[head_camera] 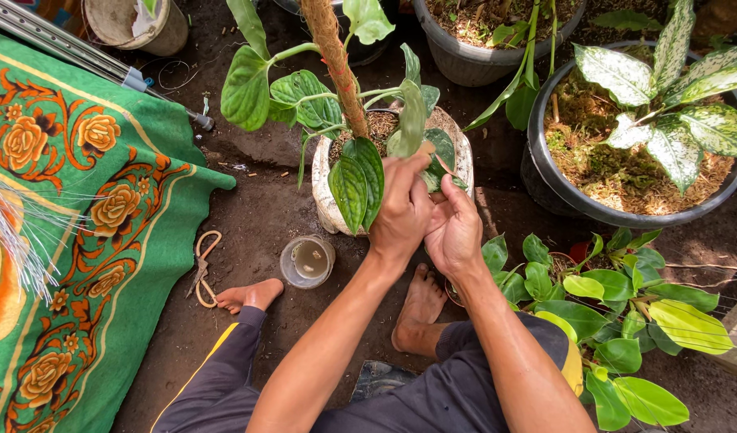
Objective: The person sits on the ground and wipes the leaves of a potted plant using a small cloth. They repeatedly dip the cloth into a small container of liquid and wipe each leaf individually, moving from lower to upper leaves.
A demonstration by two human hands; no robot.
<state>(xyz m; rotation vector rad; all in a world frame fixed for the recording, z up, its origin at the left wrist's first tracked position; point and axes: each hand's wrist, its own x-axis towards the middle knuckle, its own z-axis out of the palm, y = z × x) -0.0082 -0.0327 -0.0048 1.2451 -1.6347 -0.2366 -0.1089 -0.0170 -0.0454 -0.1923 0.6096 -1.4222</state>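
Head view, looking down on a seated person, bare feet on dark soil.

Left hand point(402, 210) is reaching up at approx 12 o'clock from the lap, fingers curling closed around a leaf/stem of the climbing plant point(360, 180); thumb and forefinger are pinching near the leaf base, apparently steadying it against the coir-wrapped pole point(333, 60).

Right hand point(455, 228) is sitting just beside the left at 3 o'clock, touching it. Fingers are half-curled toward the left palm; whether they are gripping anything, cannot tell — contents hidden behind the left hand.

The plant is standing in a whitish pot point(326, 200) directly ahead of the hands, pole rising upright-ish and tilting toward 11 o'clock, presumably as a climbing support.

Surroundings: small clear lidded cup point(306, 261) lying at 9 o'clock of the hands, near the left foot. Scissors point(203, 269) resting further at 9 o'clock, by the edge of the green floral mat point(79, 240). Black pot w/ speckled-leaf plant point(649, 128) at 2 o'clock, well apart. Bright green leafy plant point(617, 321) crowding the right knee at 4 o'clock.
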